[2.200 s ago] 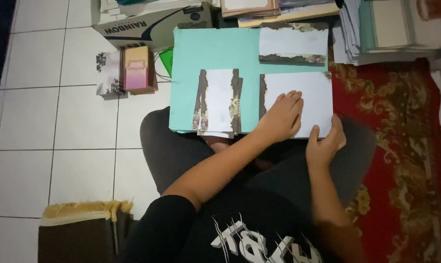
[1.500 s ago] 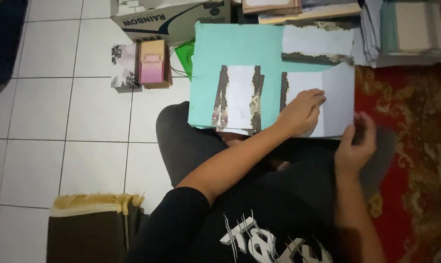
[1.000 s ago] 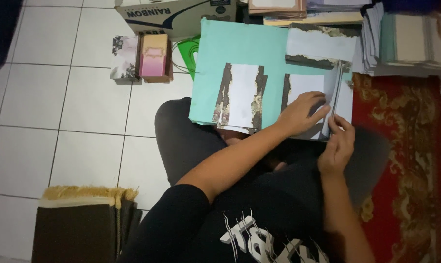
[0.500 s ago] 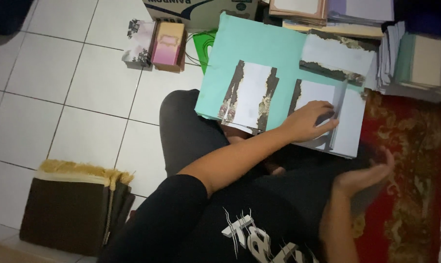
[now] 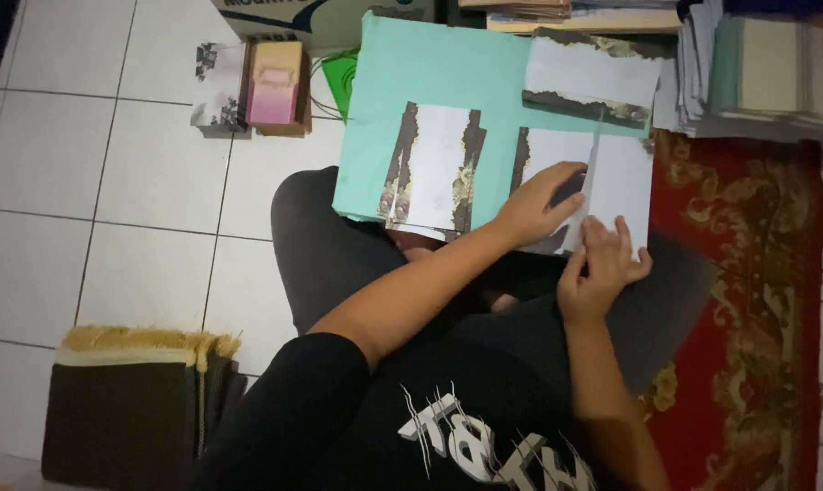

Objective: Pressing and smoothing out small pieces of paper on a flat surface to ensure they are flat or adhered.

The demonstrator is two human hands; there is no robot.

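Teal board (image 5: pixel 430 73) lay across the seated person's lap, its upper edge cut off by the frame and its lower right part hidden under sheets and hands. On it, at the right, sat a white card (image 5: pixel 625 177) with a dark patterned border on its left edge; a vertical fold or raised flap showed near its middle, though the dim picture left it hard to tell which. The left hand (image 5: pixel 539 202) rested flat on that card, fingers (image 5: pixel 566 173) spread loosely and pressing down, gripping nothing. The right hand (image 5: pixel 598 273) lay on the card's lower edge, fingers (image 5: pixel 607 238) curled lightly over the paper; whether they pinched the edge could not be told. A second bordered card (image 5: pixel 434 164) lay just left, apart from both hands, and a third bordered sheet (image 5: pixel 589 77) above. Beyond the board stood a small pink box (image 5: pixel 275 86) on the tiled floor (image 5: pixel 111 182), a stack of papers (image 5: pixel 757 82) partly cropped at the top right, a red rug (image 5: pixel 757 300), and a folded dark mat (image 5: pixel 130 400) at the lower left.
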